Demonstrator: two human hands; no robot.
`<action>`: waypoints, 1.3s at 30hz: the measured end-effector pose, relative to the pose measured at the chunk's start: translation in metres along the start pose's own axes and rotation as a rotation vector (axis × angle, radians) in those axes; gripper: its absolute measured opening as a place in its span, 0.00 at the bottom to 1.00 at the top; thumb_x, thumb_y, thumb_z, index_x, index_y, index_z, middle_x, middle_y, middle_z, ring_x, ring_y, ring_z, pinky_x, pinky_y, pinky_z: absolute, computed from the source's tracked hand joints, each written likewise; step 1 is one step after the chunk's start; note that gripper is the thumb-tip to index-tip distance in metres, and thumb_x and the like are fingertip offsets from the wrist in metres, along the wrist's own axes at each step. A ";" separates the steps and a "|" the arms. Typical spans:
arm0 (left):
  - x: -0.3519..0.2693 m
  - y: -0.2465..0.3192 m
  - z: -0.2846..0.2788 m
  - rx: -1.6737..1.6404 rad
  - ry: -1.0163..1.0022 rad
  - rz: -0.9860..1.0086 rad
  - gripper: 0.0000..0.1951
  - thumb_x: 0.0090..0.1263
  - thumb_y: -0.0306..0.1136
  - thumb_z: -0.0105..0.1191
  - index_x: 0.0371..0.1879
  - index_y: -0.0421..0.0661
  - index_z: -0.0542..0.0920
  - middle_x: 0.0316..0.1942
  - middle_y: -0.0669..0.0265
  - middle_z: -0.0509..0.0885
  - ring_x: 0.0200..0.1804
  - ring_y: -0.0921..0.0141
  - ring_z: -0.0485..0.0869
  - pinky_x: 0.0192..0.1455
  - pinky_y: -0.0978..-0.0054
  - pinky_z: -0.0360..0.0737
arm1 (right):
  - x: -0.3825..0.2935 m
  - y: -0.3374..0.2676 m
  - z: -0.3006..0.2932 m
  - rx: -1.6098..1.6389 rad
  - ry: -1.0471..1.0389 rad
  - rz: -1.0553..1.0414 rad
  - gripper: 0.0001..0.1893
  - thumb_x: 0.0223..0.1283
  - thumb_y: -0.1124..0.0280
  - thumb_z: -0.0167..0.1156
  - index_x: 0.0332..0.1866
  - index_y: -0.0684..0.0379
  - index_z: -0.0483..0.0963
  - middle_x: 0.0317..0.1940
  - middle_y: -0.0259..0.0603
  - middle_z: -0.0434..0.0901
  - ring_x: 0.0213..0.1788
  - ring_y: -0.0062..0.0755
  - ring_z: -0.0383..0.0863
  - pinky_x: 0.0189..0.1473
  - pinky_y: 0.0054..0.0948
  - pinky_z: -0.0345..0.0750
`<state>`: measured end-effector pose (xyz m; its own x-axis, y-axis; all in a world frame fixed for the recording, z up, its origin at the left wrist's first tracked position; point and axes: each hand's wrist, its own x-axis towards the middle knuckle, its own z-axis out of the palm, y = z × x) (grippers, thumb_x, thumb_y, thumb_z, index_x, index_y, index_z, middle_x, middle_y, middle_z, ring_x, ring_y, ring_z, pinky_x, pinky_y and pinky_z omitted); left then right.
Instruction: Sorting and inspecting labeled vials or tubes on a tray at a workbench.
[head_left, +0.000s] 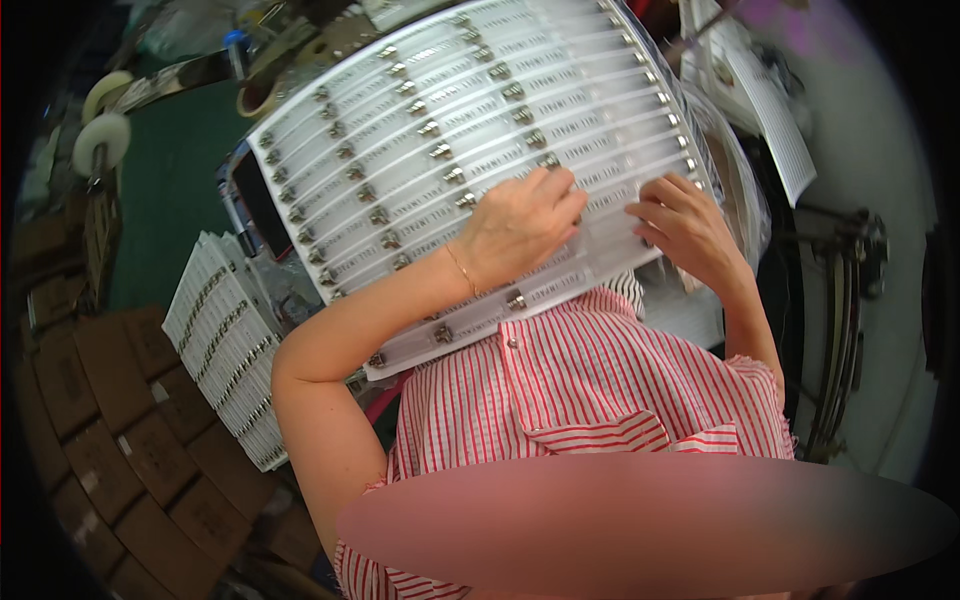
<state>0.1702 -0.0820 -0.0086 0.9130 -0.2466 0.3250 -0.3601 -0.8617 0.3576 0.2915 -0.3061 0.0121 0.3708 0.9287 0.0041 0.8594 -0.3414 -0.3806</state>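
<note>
A large white ribbed display tray (615, 251) lies slanted before me, its near edge against my striped shirt. Its narrow parallel rows bear printed lettering, with small shiny metal pieces (454, 174) set in columns across them. My left hand (521, 221) rests over the lower rows right of the middle, its fingers bent down around a metal piece; whether they grip it is hidden. Near the tray's right edge, my right hand (686, 232) has curled fingers touching the lower rows. A small dark thing shows under its fingertips, too hidden to name. Between the two hands runs a strip of clear plastic-like surface.
Another white tray (225, 337) with metal pieces leans at the left, beside stacked brown cartons (120, 427). A dark-screened phone (260, 199) lies by the big tray's left edge. White rollers (101, 142) and a roll of tape (259, 97) stand beyond, near a green surface (176, 180).
</note>
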 end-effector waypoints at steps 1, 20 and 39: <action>-0.003 -0.002 -0.010 0.016 0.042 0.004 0.20 0.53 0.36 0.67 0.46 0.50 0.80 0.41 0.69 0.80 0.38 0.70 0.81 0.33 0.73 0.79 | 0.002 0.002 -0.009 0.035 0.009 -0.024 0.16 0.45 0.74 0.69 0.42 0.60 0.80 0.42 0.37 0.80 0.48 0.37 0.79 0.52 0.32 0.76; 0.071 -0.167 -0.088 0.702 0.495 -0.017 0.13 0.65 0.31 0.56 0.49 0.57 0.82 0.21 0.71 0.79 0.23 0.70 0.82 0.22 0.73 0.77 | 0.284 0.046 -0.049 0.084 0.692 -0.203 0.20 0.55 0.71 0.66 0.55 0.57 0.77 0.44 0.46 0.82 0.44 0.40 0.83 0.47 0.34 0.78; -0.082 -0.016 -0.077 -0.324 0.491 -0.536 0.17 0.58 0.26 0.67 0.48 0.47 0.85 0.27 0.68 0.83 0.24 0.78 0.76 0.25 0.81 0.71 | 0.337 0.024 -0.034 0.384 0.335 -0.093 0.32 0.54 0.71 0.69 0.64 0.64 0.68 0.46 0.49 0.81 0.41 0.35 0.82 0.45 0.30 0.78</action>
<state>0.0867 -0.0133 0.0266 0.8159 0.4537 0.3583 -0.0021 -0.6174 0.7866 0.4488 -0.0067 0.0359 0.4453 0.8338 0.3263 0.7264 -0.1233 -0.6761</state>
